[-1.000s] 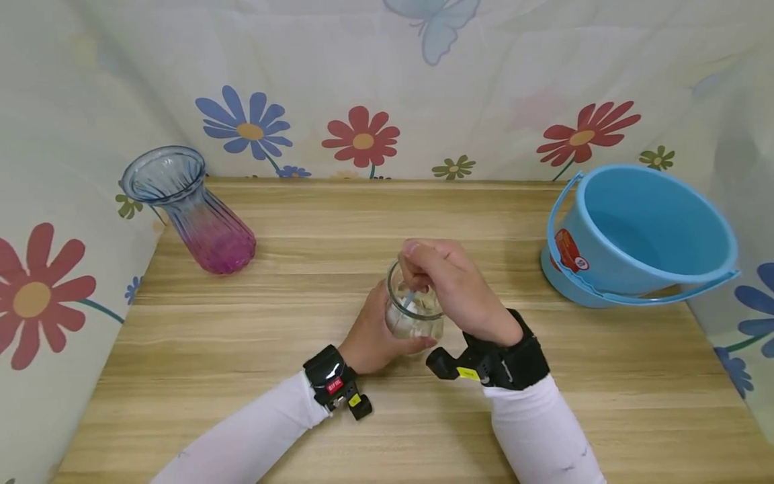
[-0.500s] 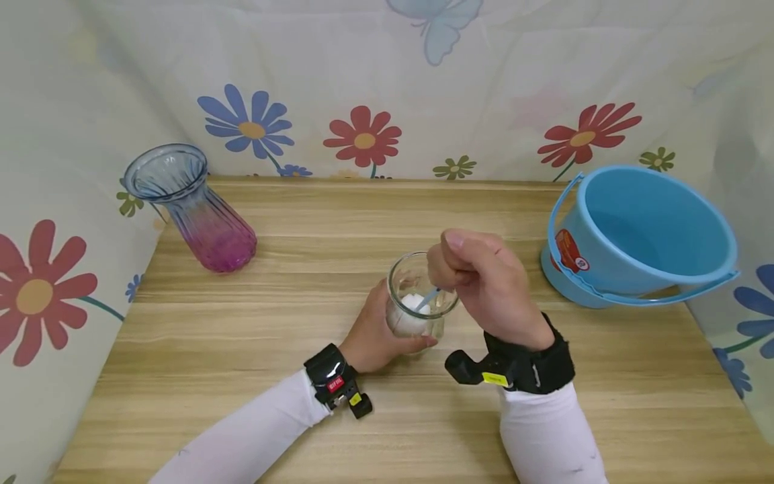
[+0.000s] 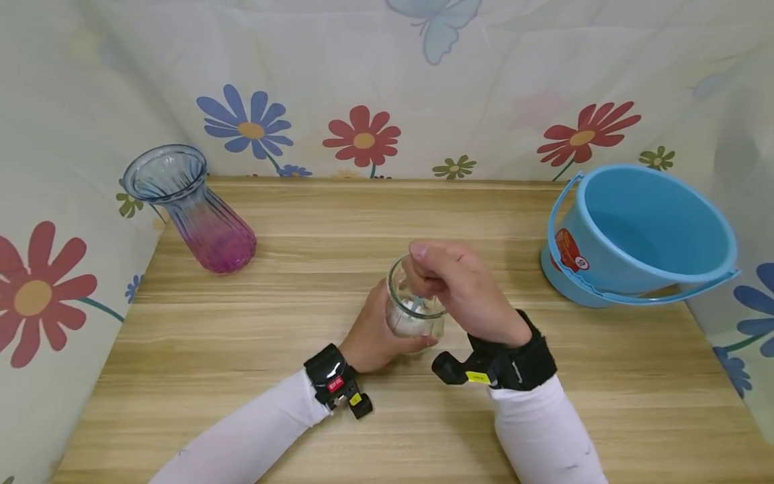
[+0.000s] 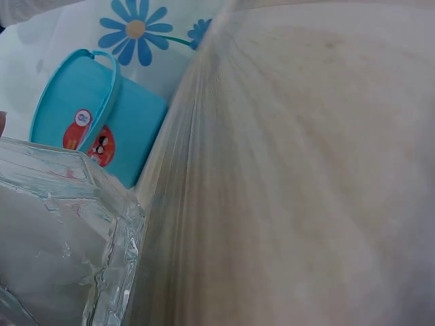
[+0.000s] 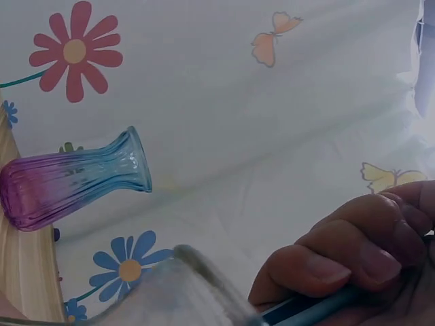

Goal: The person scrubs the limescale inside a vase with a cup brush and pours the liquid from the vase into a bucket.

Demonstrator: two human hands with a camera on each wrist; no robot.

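Note:
A clear glass jar (image 3: 431, 328) stands on the wooden table, with my left hand (image 3: 377, 339) curled round its left side. From above, my right hand (image 3: 462, 289) grips a thin blue handle (image 3: 415, 304) at the jar's mouth. Its lower end meets a rounded white head inside the glass, like a sponge cup brush; the fingers cover most of it. In the right wrist view, curled fingers (image 5: 340, 255) hold the blue handle (image 5: 316, 309) close to the jar's blurred rim (image 5: 211, 278). The left wrist view shows the jar's thick wall (image 4: 112, 224) up close.
A ribbed glass vase (image 3: 208, 228), blue above and pink below, is at the table's back left. On the right stands a light blue bucket (image 3: 568, 269) with its handle lowered. Flower-printed cloth (image 3: 471, 87) hangs behind and beside the wooden table (image 3: 290, 289).
My right hand swung right and up, showing more of the white head, then came back left and down over the jar. My left hand and the jar have hardly moved.

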